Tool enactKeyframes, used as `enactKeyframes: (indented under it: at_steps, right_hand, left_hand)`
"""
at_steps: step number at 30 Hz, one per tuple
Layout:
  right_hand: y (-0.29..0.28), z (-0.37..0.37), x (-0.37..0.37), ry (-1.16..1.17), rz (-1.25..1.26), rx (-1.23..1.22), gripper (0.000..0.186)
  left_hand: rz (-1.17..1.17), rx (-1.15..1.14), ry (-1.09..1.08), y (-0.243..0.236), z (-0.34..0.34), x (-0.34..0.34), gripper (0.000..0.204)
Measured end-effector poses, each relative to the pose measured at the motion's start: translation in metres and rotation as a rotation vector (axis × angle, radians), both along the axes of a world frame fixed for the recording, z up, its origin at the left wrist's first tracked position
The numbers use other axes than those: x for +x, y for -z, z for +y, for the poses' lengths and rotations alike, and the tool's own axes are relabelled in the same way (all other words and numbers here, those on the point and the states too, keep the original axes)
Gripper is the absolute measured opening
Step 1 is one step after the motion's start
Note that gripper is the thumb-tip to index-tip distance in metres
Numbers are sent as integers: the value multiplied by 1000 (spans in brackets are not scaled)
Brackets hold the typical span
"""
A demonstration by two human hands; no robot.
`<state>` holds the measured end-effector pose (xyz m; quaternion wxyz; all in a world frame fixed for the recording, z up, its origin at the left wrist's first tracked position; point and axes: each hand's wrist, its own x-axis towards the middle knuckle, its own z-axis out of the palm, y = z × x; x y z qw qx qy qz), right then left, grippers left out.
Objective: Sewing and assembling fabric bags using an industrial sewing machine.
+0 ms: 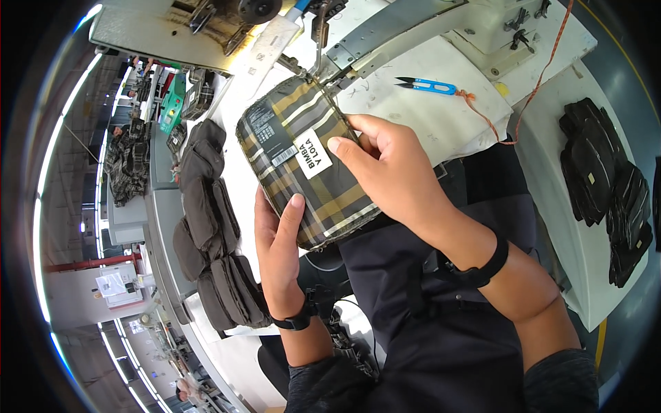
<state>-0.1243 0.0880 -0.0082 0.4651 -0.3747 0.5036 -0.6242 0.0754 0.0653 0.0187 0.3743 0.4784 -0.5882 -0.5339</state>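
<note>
A small plaid fabric pouch (pixel 318 199) in olive, grey, black and white is held between my hands, in front of the sewing machine. It has rounded corners and raw edges, with a white label (pixel 313 157) and a dark care label (pixel 265 131) on its face. My left hand (pixel 279 237) grips its lower left edge, thumb on top and fingers hidden behind. On the right edge my right hand (pixel 385 162) has closed, its thumb pressing beside the white label. The pouch's far end lies close to the sewing machine (pixel 406 27).
Blue thread snips (pixel 427 85) lie on the white machine bed, tied to an orange cord (pixel 537 96). Along the left runs a row of dark padded pouches (pixel 206 213). Dark fabric pieces (pixel 595 162) are stacked on a white surface at right.
</note>
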Motion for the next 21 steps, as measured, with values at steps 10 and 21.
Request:
enactKeyframes:
  at_steps: [10, 21]
  right_hand:
    - [-3, -3, 2, -67, -229, -15, 21]
    - [8, 10, 10, 116, -61, -14, 19]
  left_hand:
    - [114, 167, -107, 7, 2, 5, 49]
    - [10, 11, -83, 30, 1, 2, 47]
